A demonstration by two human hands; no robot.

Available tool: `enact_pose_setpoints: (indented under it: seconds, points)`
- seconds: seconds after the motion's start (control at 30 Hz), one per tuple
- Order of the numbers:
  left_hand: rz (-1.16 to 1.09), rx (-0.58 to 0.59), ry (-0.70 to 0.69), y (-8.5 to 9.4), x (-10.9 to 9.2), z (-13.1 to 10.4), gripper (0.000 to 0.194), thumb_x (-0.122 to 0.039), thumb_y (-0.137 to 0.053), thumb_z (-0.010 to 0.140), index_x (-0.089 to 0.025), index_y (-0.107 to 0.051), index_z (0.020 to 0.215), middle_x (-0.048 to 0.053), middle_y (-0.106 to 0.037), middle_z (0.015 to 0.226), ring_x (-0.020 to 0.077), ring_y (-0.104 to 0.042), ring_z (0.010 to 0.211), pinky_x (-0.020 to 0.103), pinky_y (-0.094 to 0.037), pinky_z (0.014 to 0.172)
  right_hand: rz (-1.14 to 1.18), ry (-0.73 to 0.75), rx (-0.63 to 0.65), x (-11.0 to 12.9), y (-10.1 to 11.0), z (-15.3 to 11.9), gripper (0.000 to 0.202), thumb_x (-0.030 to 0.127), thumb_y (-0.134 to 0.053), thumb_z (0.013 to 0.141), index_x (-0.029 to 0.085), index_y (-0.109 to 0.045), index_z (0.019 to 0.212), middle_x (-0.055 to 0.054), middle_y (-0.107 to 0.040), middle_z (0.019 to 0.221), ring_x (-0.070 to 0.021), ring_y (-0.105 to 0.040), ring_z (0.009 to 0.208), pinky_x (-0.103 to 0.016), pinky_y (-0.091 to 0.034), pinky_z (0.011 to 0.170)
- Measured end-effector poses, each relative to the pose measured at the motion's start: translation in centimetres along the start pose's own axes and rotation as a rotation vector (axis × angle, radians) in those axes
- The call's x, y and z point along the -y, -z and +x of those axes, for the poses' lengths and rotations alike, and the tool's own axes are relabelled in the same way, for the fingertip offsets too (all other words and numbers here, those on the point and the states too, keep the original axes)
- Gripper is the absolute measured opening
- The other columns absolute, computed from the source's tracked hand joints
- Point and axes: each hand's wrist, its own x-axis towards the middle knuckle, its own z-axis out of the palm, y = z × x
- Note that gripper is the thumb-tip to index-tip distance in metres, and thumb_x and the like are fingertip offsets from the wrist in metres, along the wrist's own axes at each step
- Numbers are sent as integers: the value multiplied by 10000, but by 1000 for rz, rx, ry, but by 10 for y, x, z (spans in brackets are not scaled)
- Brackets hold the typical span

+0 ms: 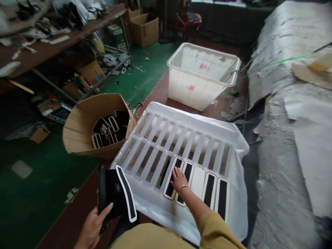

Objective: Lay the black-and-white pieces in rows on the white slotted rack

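Observation:
My left hand [94, 221] grips a stack of black flat pieces [110, 190], the thumb on top. From the stack, a long black strip with a white rim [126, 193] sticks out, curved and tilted; a small label shows beside it. My right hand [178, 178] lies with fingers outstretched on a white-rimmed black strip [169, 192], which covers a slot of the white slotted board [155, 147]. To its right are several similar strips in a row, one of them with its plain white face [198, 181] up. My right forearm hides part of them.
At the left, an open cardboard box [85, 121] holds many white-rimmed black strips. Behind the board stands a white plastic tub [192, 90]. A covered bulky surface [282, 166] runs along the right, and a cluttered workbench [52, 52] stands at the upper left.

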Motion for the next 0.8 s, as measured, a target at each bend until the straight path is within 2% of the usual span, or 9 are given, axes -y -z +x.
enact_pose_setpoints:
  seconds: [0.13,0.23,0.3,0.37,0.43,0.47,0.63,0.7,0.8]
  points:
    - [-160,191,-75,3,-9,-6,408,-312,-753,661,-79,-641,976,91,-712,806,205,-661,704,283,-523,672,-52,3,32,9,10,8,674,119,-617,709,89,-405,1348,-195,-238,1462,-351,-205,1343,-523,-121,1079]
    - [-224,316,-84,8,-11,-8,322,-275,-707,723,-72,-663,970,117,-713,828,202,-670,708,257,-518,644,245,54,78,37,31,14,600,291,-613,753,76,-456,1291,-219,-362,1393,-340,-344,1280,-515,-189,1069]
    - [-283,393,-78,10,-9,-9,272,-245,-685,747,-73,-676,956,128,-711,853,204,-674,738,252,-518,663,703,113,256,66,46,6,619,480,-506,817,129,-408,1318,-185,-410,1368,-287,-432,1228,-456,-321,1022]
    - [-336,447,-71,10,-6,-10,260,-226,-674,756,-80,-677,971,131,-709,880,207,-675,763,257,-521,685,1124,166,577,98,55,-11,661,614,-405,826,206,-342,1343,-141,-456,1339,-257,-526,1136,-439,-431,920]
    - [-356,471,-53,8,-3,-9,292,-225,-679,752,-93,-666,1012,128,-707,896,210,-675,770,268,-524,696,1300,237,845,129,58,-29,708,661,-492,758,236,-358,1308,-113,-525,1262,-258,-584,1042,-438,-477,843]
    - [-344,473,-44,7,-1,-7,314,-235,-683,749,-98,-659,1030,127,-707,901,213,-674,773,276,-525,703,1320,253,883,143,57,-36,741,650,-576,703,230,-377,1280,-105,-553,1219,-262,-595,1012,-432,-491,812]
    - [-93,465,-68,1,7,12,418,-321,-729,698,-97,-651,1042,118,-704,914,240,-659,828,330,-510,782,1254,186,406,175,41,-41,869,458,-805,501,196,-368,1204,-78,-572,1125,-236,-569,1010,-369,-477,863]
    - [-35,494,-59,-6,7,21,480,-349,-745,669,-113,-637,1074,105,-703,916,246,-652,839,339,-504,790,1208,123,383,171,35,-34,853,410,-812,488,201,-367,1186,-72,-566,1090,-232,-583,959,-374,-491,822]
    - [-36,571,-9,-22,4,38,533,-385,-731,672,-126,-606,1121,104,-695,929,249,-642,847,352,-494,799,1232,-22,525,152,31,-26,844,369,-766,534,227,-318,1235,-60,-562,1024,-236,-605,868,-379,-514,669]
